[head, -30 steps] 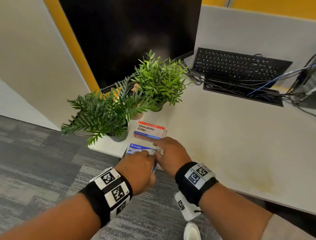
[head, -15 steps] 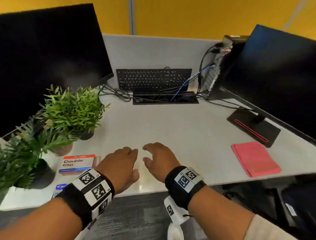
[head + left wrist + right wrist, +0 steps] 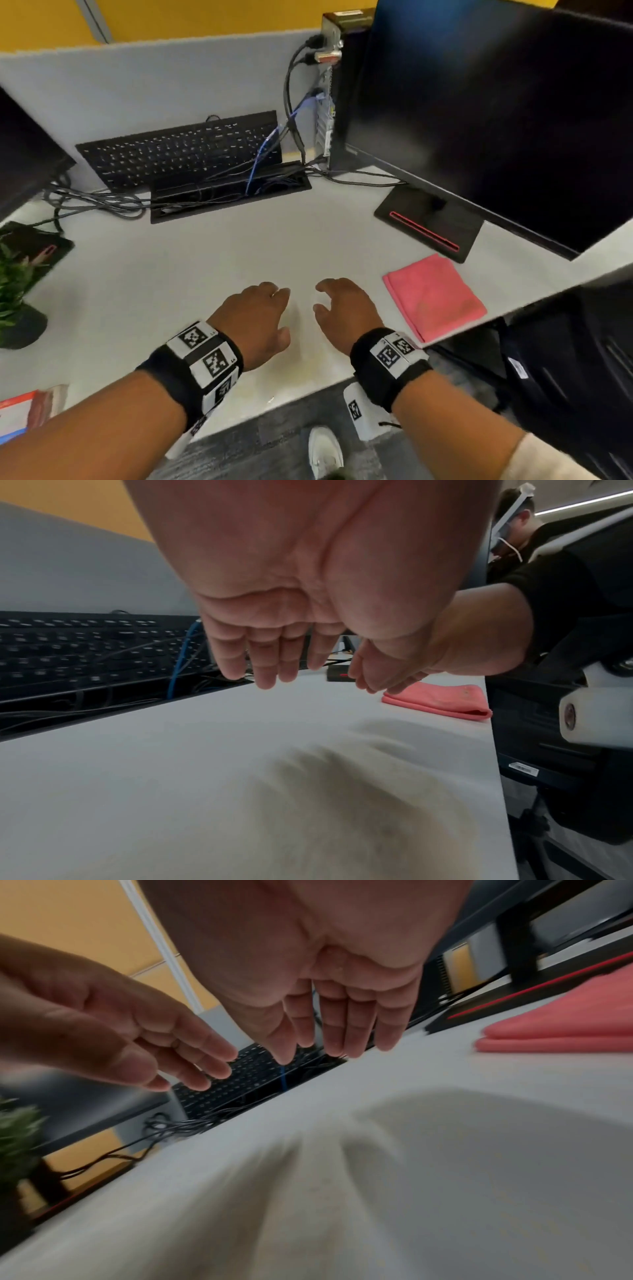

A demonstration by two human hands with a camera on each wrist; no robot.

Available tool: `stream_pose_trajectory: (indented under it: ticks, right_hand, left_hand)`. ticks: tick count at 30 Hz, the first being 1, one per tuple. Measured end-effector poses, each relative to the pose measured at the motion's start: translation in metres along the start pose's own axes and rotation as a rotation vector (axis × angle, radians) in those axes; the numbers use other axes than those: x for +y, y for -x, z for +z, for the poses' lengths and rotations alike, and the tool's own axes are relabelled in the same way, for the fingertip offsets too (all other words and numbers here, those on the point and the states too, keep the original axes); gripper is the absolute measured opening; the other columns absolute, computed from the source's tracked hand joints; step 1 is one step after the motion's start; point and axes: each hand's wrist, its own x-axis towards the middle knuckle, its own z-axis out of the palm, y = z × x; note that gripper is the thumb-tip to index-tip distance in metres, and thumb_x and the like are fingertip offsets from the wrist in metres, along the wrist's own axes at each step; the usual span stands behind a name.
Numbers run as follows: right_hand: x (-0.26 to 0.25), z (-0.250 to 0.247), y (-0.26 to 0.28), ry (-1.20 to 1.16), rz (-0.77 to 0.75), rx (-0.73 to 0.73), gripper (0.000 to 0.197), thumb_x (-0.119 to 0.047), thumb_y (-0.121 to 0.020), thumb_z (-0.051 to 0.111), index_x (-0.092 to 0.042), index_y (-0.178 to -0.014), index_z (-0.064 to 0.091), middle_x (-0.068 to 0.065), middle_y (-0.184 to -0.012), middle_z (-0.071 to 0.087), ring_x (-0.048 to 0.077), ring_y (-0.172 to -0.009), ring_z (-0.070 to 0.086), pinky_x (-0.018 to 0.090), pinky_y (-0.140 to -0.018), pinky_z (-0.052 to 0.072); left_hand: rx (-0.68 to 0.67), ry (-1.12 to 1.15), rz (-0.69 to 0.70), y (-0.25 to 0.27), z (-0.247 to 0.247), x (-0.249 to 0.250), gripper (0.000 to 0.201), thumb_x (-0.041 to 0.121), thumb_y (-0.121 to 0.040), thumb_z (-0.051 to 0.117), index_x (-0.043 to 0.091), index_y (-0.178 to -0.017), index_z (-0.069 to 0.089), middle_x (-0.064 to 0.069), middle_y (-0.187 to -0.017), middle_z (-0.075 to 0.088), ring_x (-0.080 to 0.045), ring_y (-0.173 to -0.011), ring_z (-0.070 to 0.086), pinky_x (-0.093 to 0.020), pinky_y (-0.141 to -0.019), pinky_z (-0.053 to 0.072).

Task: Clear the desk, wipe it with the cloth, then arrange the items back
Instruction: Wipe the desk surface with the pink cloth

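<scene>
A folded pink cloth (image 3: 434, 295) lies flat near the front edge of the white desk (image 3: 191, 281), below the right monitor's stand; it also shows as the cloth (image 3: 441, 700) and cloth (image 3: 561, 1031) in the wrist views. My left hand (image 3: 255, 318) and right hand (image 3: 342, 310) hover side by side just above the desk's middle, palms down, fingers relaxed and holding nothing. The right hand is a short way left of the cloth. A red and white clip box (image 3: 24, 409) lies at the far left edge, and a green potted plant (image 3: 15, 291) stands behind it.
A black keyboard (image 3: 185, 150) leans against the grey partition behind a cable tray (image 3: 229, 193) full of wires. A black monitor (image 3: 496, 113) on its stand (image 3: 428, 222) fills the right side, with a computer case (image 3: 330, 85) beside it. Another monitor's edge (image 3: 24, 154) is at left.
Both hands have let go of the small boxes beside the plants and have moved right over the desk's middle. The view has swung right, bringing the pink cloth near the right hand.
</scene>
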Motion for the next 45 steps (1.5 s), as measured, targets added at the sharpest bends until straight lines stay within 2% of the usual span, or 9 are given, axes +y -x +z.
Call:
stream_pose_trajectory:
  ticks: [6,13,17,22,30,33,35,38,45]
  right_hand:
    - [0.099,-0.037,-0.01,0.211,0.219,0.093,0.055,-0.041,-0.084,0.057,-0.022,-0.135,0.047,0.007,-0.136,0.049,0.028,-0.128,0.04,0.041,-0.106,0.037]
    - [0.158,-0.04,-0.012,0.346,0.42,-0.058,0.103,-0.082,-0.068,0.04,-0.032,-0.151,0.003,0.014,-0.159,-0.002,0.039,-0.145,0.002,0.06,-0.112,0.014]
    - [0.165,-0.03,-0.01,0.431,0.398,-0.038,0.075,-0.058,-0.084,0.04,-0.023,-0.149,0.026,0.022,-0.154,0.023,0.045,-0.139,0.024,0.066,-0.105,0.027]
    - [0.167,-0.027,-0.014,0.43,0.312,-0.064,0.062,-0.016,-0.063,0.071,-0.01,-0.124,0.062,0.021,-0.127,0.059,0.047,-0.113,0.057,0.066,-0.083,0.045]
    - [0.117,-0.023,0.007,0.068,-0.154,-0.123,0.038,-0.018,-0.089,0.05,-0.025,-0.126,0.059,-0.004,-0.128,0.063,0.017,-0.12,0.059,0.042,-0.103,0.045]
    - [0.101,-0.069,0.003,-0.526,0.192,-0.203,0.016,-0.017,-0.1,0.044,-0.016,-0.103,0.06,0.005,-0.074,0.06,0.016,-0.056,0.057,0.032,-0.056,0.047]
    - [0.106,-0.104,-0.009,-0.691,0.366,0.07,0.021,-0.019,-0.099,0.046,-0.011,-0.083,0.058,0.007,-0.058,0.048,0.017,-0.045,0.043,0.029,-0.046,0.038]
    - [0.112,-0.129,-0.045,-0.425,0.385,0.371,0.02,-0.027,-0.092,0.057,-0.015,-0.077,0.056,0.009,-0.061,0.055,0.021,-0.052,0.051,0.034,-0.054,0.043]
    - [0.069,-0.008,-0.133,-0.158,-0.043,0.011,0.039,-0.009,-0.09,0.051,-0.028,-0.124,0.047,-0.003,-0.113,0.046,0.012,-0.102,0.042,0.029,-0.094,0.033]
  left_hand:
    - [-0.11,-0.062,0.098,-0.083,-0.003,0.049,0.066,0.044,-0.093,0.043,0.021,-0.15,0.02,-0.006,-0.16,0.013,-0.025,-0.144,0.021,-0.042,-0.114,0.031]
    - [-0.254,-0.156,0.025,-0.162,0.008,0.059,0.072,0.05,-0.093,0.042,0.026,-0.152,0.009,-0.005,-0.162,-0.006,-0.032,-0.147,0.009,-0.047,-0.116,0.024]
    - [-0.3,-0.13,0.002,-0.179,0.01,0.046,0.07,0.047,-0.094,0.037,0.037,-0.151,-0.002,0.003,-0.161,-0.014,-0.033,-0.148,-0.001,-0.052,-0.117,0.021]
    - [-0.307,-0.071,0.015,-0.191,0.012,0.036,0.067,0.032,-0.096,0.034,0.042,-0.149,-0.006,0.007,-0.16,-0.019,-0.036,-0.147,-0.009,-0.048,-0.115,0.028]
    - [-0.293,-0.049,0.075,-0.194,0.011,0.024,0.072,0.02,-0.094,0.034,0.041,-0.15,-0.005,0.009,-0.16,-0.018,-0.034,-0.148,-0.01,-0.05,-0.116,0.026]
    - [-0.32,-0.007,0.105,-0.193,0.005,0.006,0.07,0.021,-0.096,0.036,0.036,-0.151,-0.004,0.007,-0.161,-0.017,-0.028,-0.149,-0.01,-0.044,-0.12,0.019]
    - [-0.314,0.034,0.086,-0.19,0.003,-0.007,0.069,0.021,-0.097,0.037,0.036,-0.151,-0.002,0.006,-0.161,-0.016,-0.025,-0.149,-0.01,-0.041,-0.121,0.016]
    - [-0.309,0.053,0.044,-0.18,0.005,-0.031,0.07,0.019,-0.096,0.038,0.036,-0.152,-0.002,0.007,-0.16,-0.017,-0.023,-0.149,-0.01,-0.042,-0.121,0.016]
    - [-0.267,0.069,-0.015,-0.164,0.016,-0.081,0.074,0.015,-0.094,0.038,0.035,-0.152,-0.004,0.008,-0.16,-0.017,-0.022,-0.149,-0.01,-0.04,-0.121,0.017]
